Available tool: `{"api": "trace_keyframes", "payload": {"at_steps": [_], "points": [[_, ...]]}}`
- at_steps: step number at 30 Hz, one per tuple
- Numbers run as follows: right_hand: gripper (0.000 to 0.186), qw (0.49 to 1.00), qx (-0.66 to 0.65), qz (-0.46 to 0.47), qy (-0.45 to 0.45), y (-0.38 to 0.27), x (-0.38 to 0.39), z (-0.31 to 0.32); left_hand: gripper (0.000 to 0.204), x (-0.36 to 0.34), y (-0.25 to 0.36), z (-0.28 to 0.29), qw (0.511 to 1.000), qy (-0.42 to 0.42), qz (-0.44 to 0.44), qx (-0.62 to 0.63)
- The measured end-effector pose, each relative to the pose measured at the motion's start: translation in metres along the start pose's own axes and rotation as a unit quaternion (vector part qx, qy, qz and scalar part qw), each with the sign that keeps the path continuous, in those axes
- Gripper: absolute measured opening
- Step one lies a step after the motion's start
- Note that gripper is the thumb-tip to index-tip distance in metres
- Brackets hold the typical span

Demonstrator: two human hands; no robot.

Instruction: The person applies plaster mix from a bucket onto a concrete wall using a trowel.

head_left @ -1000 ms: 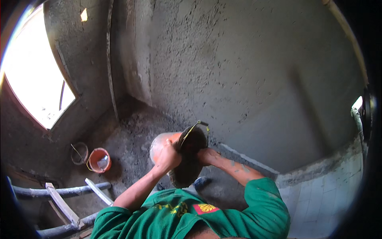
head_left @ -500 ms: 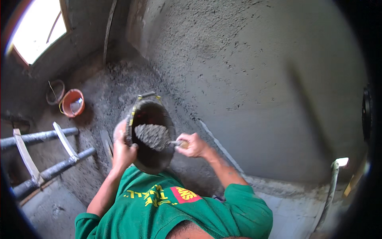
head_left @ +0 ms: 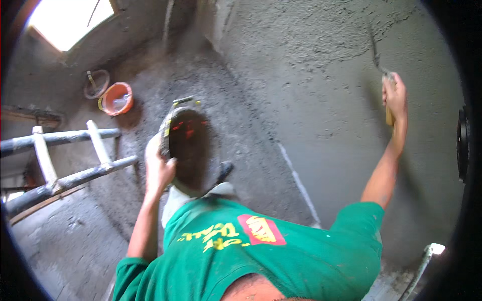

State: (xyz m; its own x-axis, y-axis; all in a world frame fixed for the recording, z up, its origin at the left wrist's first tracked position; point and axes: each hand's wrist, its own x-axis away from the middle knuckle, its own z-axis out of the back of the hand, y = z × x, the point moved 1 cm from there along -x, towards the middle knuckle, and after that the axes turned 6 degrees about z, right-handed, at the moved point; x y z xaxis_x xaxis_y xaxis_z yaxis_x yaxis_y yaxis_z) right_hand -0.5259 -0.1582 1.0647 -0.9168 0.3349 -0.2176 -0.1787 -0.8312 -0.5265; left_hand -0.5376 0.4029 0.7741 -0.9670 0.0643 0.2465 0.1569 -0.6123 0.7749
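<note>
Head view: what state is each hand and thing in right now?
Left hand, fingers closed on held bucket
Right hand, closed around trowel
Held bucket, tilted, inside showing
Trowel, blade edge-on, contact with wall unclear
Small orange bucket, upright on floor
Wall, rough above, smoother below

My right hand has left the mouth of the bucket and now holds the trowel before the wall, near the rough plaster's edge.

left hand curled low in front, right hand clenched far out to the right (forearm outstretched)
</note>
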Motion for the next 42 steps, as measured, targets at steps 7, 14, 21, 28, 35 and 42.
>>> {"api": "trace_keyframes", "payload": {"at_steps": [7, 14, 21, 28, 35, 42], "points": [[0.021, 0.9, 0.202, 0.148, -0.358, -0.067, 0.17, -0.261, 0.055, -0.023, 0.028, -0.004, 0.988, -0.081, -0.13, -0.036], [0.006, 0.866, 0.338, 0.197, -0.311, -0.138, 0.238, -0.355, 0.047, -0.05, 0.088, 0.011, 0.948, -0.177, -0.26, -0.056], [0.017, 0.916, 0.236, -0.001, -0.325, -0.083, 0.263, -0.372, 0.03, -0.039, 0.146, -0.018, 0.869, -0.253, -0.261, -0.336], [0.023, 0.931, 0.04, 0.047, -0.36, -0.101, 0.348, -0.472, 0.025, -0.015, 0.145, -0.031, 0.806, -0.291, -0.308, -0.413], [0.028, 0.95, -0.183, 0.105, -0.232, -0.133, 0.345, -0.474, 0.027, -0.054, 0.087, 0.04, 0.893, -0.219, -0.198, -0.339], [0.023, 0.951, -0.141, 0.159, -0.224, -0.122, 0.262, -0.378, 0.023, -0.038, -0.028, 0.095, 0.988, -0.002, -0.04, -0.147]]}}
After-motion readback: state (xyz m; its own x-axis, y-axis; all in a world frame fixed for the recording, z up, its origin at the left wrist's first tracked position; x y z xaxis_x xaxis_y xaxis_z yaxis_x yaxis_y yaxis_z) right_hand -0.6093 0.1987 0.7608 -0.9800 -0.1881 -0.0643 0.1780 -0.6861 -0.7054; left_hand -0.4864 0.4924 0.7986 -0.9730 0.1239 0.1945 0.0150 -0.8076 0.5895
